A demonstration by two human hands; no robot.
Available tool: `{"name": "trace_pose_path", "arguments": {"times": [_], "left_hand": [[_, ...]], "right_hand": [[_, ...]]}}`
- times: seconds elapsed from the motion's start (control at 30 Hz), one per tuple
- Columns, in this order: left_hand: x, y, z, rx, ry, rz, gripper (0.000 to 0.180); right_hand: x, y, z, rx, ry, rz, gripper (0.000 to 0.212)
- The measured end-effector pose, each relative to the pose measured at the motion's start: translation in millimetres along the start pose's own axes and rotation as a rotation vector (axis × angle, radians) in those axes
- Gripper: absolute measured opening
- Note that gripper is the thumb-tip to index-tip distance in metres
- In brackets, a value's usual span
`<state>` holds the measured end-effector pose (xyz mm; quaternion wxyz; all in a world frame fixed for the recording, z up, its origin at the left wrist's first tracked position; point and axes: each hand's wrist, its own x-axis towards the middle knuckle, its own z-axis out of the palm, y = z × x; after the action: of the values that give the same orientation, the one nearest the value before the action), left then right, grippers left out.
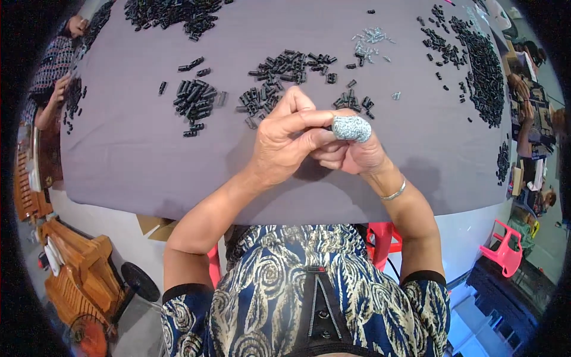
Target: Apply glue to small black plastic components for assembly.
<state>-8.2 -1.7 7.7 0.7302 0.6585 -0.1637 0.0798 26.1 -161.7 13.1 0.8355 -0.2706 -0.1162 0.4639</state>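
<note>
Above the near part of the table my two hands meet. My left hand (pixel 282 143) is closed, thumb and forefinger pinching a small black piece (pixel 328 127) of which only a dark bit shows. My right hand (pixel 360 156) is curled against the same spot, its fingers folded; a grey knitted finger cover (pixel 352 128) on its thumb hides most of what lies between. Just beyond the hands lie loose short black tube-like parts (pixel 288 66), and a small group of them (pixel 351 101) lies behind my right hand. Farther back is a scatter of small clear pieces (pixel 373 43).
A grey cloth (pixel 137 154) covers the table. Black parts form a neat cluster (pixel 194 100) to the left and larger heaps at the back (pixel 169 13) and right (pixel 485 77). Another person's hand (pixel 60 89) rests at the left edge. A pink stool (pixel 504 247) stands at right.
</note>
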Motion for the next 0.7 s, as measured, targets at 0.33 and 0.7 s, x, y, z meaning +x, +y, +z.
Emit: {"name": "trace_pose_path", "arguments": {"times": [0.33,0.7], "left_hand": [[8.9,0.9,-6.3,-0.034,0.062,-0.058,0.017],[8.2,44.2,-86.3,0.623,0.387,-0.104,0.012]], "right_hand": [[5.8,-1.5,3.1,-0.003,0.141,0.081,0.029],[-5.9,-53.2,-22.2,-0.419,0.63,-0.7,0.013]]}}
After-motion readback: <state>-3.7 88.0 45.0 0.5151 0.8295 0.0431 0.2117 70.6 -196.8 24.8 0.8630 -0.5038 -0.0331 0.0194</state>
